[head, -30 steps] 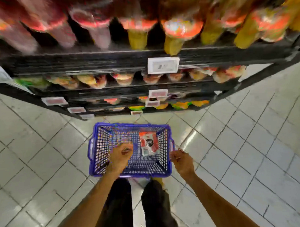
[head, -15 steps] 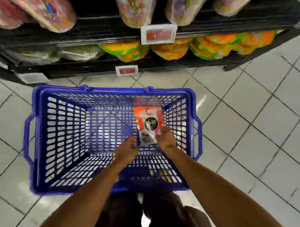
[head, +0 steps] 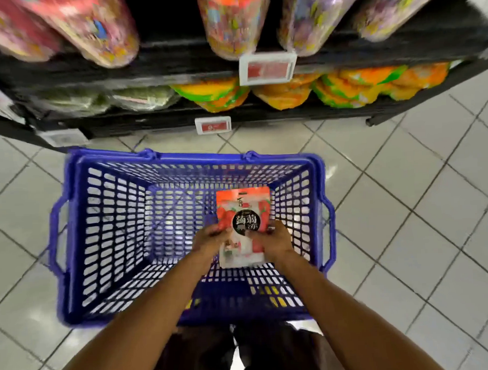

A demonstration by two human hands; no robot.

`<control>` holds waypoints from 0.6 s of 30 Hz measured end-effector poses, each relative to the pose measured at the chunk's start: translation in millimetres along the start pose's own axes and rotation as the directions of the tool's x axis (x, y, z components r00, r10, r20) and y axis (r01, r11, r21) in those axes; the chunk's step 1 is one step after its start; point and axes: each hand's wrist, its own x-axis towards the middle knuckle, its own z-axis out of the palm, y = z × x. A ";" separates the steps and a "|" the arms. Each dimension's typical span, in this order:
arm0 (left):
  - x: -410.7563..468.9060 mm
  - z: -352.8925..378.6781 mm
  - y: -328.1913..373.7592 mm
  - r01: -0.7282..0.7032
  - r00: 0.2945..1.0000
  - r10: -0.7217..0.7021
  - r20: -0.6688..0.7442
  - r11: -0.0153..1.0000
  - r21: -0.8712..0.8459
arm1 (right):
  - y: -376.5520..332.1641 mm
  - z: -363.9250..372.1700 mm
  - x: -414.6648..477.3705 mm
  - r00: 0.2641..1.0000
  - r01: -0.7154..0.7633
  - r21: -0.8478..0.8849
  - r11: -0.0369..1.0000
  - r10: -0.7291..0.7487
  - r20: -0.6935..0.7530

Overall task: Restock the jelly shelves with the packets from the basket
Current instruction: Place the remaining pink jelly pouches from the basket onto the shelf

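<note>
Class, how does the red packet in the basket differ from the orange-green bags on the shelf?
The flat red jelly packet is held by the left hand and right hand; the plump orange-green bags lie on the black shelf. One packet; several bags. Both are glossy.

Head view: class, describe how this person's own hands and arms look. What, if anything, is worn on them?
The left hand and right hand are bare: no gloves, and no rings show. The left forearm and right forearm are bare as well, with no sleeve, watch or bracelet in view.
</note>
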 end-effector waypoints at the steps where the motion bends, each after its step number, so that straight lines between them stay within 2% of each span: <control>1: -25.0 -8.3 8.0 -0.008 1.000 0.008 0.014 1.000 -0.015 | -9.8 -8.6 -29.0 0.999 0.049 0.034 0.998 -0.050 0.022; 3: -79.8 -20.8 28.5 -0.040 0.998 0.043 0.042 0.997 -0.070 | -35.4 -28.2 -91.9 0.990 0.139 0.060 0.988 -0.140 0.019; 5: -145.7 -35.7 61.5 -0.109 0.994 0.108 -0.016 0.992 -0.068 | -69.8 -50.4 -157.8 0.978 0.209 0.117 0.971 -0.207 -0.031; 7: -211.8 -49.2 96.1 -0.183 0.981 0.179 -0.072 0.981 -0.064 | -105.2 -69.2 -221.3 0.963 0.265 0.184 0.946 -0.269 -0.008; 9: -280.8 -70.1 136.7 -0.282 0.958 0.272 -0.085 0.950 -0.136 | -150.2 -89.5 -287.1 0.936 0.335 0.214 0.918 -0.349 0.033; 14: -434.5 -126.3 236.7 -0.483 0.876 0.468 -0.118 0.846 -0.224 | -256.7 -128.9 -428.7 0.849 0.497 0.220 0.839 -0.523 0.078; 18: -534.5 -169.6 302.7 -0.650 0.759 0.606 -0.237 0.699 -0.298 | -328.0 -136.0 -516.6 0.768 0.589 0.269 0.762 -0.632 0.108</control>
